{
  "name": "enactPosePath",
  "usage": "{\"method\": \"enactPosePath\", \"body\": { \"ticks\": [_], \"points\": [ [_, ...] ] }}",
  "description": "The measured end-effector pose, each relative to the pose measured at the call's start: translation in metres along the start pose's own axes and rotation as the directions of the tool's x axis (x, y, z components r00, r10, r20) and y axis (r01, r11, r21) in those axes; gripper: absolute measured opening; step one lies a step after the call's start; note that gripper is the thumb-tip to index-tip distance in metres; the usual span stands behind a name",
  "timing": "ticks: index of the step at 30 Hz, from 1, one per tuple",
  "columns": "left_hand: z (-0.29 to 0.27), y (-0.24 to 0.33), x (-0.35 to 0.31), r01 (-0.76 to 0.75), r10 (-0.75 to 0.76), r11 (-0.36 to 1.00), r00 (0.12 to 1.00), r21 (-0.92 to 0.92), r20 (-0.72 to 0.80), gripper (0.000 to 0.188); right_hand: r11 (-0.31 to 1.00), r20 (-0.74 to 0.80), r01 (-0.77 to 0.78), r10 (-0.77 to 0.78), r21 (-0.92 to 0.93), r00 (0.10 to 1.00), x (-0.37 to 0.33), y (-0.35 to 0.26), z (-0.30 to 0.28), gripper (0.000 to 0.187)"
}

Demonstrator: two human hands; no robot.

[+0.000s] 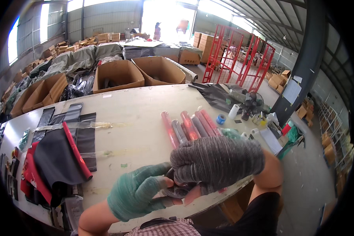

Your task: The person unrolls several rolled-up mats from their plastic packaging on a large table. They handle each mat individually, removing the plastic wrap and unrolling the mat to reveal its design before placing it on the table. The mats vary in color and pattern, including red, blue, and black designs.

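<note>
My left hand [137, 192], in a green glove with bare fingertips, curls round a dark rolled-up sheet [177, 192] at the table's front edge. Across the top of the same roll lies my right hand [216, 162], in a dark grey knit glove, its fingers closed on it. Much of the roll is hidden by the gloves. Just beyond my hands, several red and grey rolls in clear wrap [189, 125] lie side by side. To the left, a black and red sheet [57, 157] lies partly curled over flat black sheets [86, 133].
The white table [133, 106] carries blue tape [221, 118], a white roll [233, 111], a black fan [252, 103] and papers [268, 138] at right. Open cardboard boxes [118, 74] stand along its far side. Red metal frames [239, 59] and a dark pillar [298, 74] rise beyond.
</note>
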State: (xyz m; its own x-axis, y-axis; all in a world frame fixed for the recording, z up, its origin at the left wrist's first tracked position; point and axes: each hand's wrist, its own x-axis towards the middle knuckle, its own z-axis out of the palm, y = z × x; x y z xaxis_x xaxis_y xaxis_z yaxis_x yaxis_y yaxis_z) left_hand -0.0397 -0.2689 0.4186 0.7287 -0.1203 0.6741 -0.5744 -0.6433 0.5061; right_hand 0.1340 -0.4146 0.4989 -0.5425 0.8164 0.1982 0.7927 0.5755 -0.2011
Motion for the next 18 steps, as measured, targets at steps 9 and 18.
{"method": "enactPosePath", "body": {
  "ticks": [9, 18],
  "points": [
    [-0.041, 0.026, 0.026, -0.146, 0.131, 0.987, 0.975, 0.071, 0.181, 0.028, 0.996, -0.123, -0.075, 0.08, 0.04, 0.989, 0.014, -0.047, -0.002, 0.023],
    [-0.036, 0.035, 0.016, 0.013, 0.114, 0.953, 0.91, -0.303, 0.398, 0.012, 1.0, 0.303, 0.011, -0.013, 0.008, 0.953, 0.005, -0.049, 0.0, 0.029]
  ]
}}
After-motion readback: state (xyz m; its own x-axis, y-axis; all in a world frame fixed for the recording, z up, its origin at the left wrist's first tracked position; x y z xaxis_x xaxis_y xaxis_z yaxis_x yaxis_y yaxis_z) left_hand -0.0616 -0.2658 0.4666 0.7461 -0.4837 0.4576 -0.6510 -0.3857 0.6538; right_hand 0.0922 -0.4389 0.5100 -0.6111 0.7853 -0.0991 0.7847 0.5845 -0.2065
